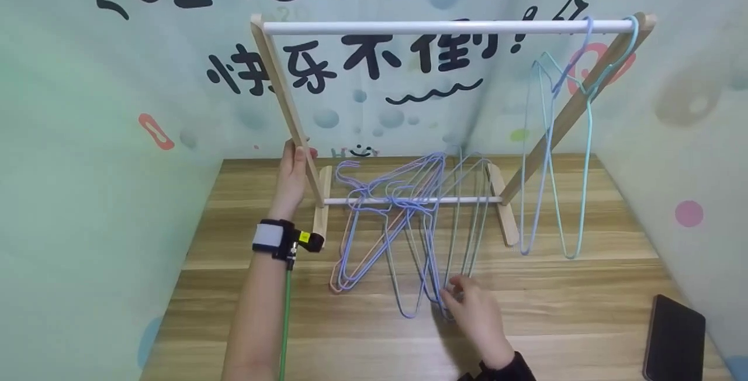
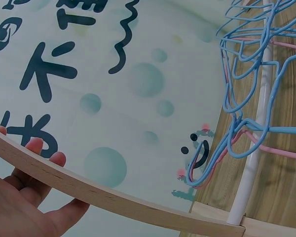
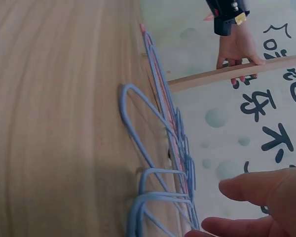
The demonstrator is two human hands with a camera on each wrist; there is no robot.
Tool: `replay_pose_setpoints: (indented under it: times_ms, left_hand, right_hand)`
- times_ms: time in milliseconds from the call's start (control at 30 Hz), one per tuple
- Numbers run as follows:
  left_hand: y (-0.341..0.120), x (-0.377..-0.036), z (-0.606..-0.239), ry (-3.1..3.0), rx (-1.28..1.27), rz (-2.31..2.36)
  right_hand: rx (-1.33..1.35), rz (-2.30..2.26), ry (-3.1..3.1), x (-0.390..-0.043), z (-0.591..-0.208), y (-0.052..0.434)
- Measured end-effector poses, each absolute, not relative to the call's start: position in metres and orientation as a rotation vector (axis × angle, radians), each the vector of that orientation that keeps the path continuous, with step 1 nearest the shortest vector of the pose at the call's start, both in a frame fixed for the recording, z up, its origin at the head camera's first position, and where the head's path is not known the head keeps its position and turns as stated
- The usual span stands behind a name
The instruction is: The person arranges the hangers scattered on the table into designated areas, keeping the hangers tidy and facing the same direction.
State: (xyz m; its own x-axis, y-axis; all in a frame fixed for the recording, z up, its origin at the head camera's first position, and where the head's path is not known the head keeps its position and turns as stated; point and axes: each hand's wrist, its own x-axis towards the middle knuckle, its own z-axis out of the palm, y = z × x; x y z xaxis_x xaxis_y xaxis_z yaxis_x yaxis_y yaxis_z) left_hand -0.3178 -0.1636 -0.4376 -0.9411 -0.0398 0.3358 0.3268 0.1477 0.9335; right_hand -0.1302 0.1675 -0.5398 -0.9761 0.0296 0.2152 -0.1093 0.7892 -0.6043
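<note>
A small clothes rack (image 1: 409,27) has pale wooden posts and white rods. My left hand (image 1: 292,173) grips its left post (image 2: 108,192), fingertips behind the wood and thumb on the near side. Over the lower rod lies a tangled heap of thin wire hangers (image 1: 429,208) in blue, pink and pale green. My right hand (image 1: 479,317) is at the near right end of this heap, fingertips right by the hanger ends. In the right wrist view its thumb (image 3: 251,187) stands apart from the fingers, with a gap between.
A blue hanger (image 1: 549,153) and a mint hanger (image 1: 587,165) hang at the right end of the top rod. A black phone (image 1: 675,339) lies at the right of the wooden tabletop (image 1: 584,334). A printed curtain (image 1: 362,89) stands behind and at both sides.
</note>
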Motion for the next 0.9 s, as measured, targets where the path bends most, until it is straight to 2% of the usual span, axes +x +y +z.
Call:
replay_pose_setpoints:
  times_ms: [267, 500, 667, 900]
  left_hand:
    - [-0.164, -0.317, -0.439, -2.141, -0.289, -1.870]
    - [-0.162, -0.311, -0.431, -2.172, -0.265, -1.890]
    - [-0.157, -0.298, -0.416, -2.171, -0.268, -1.913]
    - [-0.158, -0.298, -0.413, -2.146, -0.283, -1.909]
  right_hand:
    - [0.050, 0.891, -2.946, -0.128, -0.558, 0.164]
    - [0.062, 0.836, -2.962, -0.125, -0.559, 0.164]
    - [0.058, 0.789, -2.927, -0.120, -0.554, 0.165]
    - [0.027, 0.911, -2.854, -0.115, -0.530, 0.165]
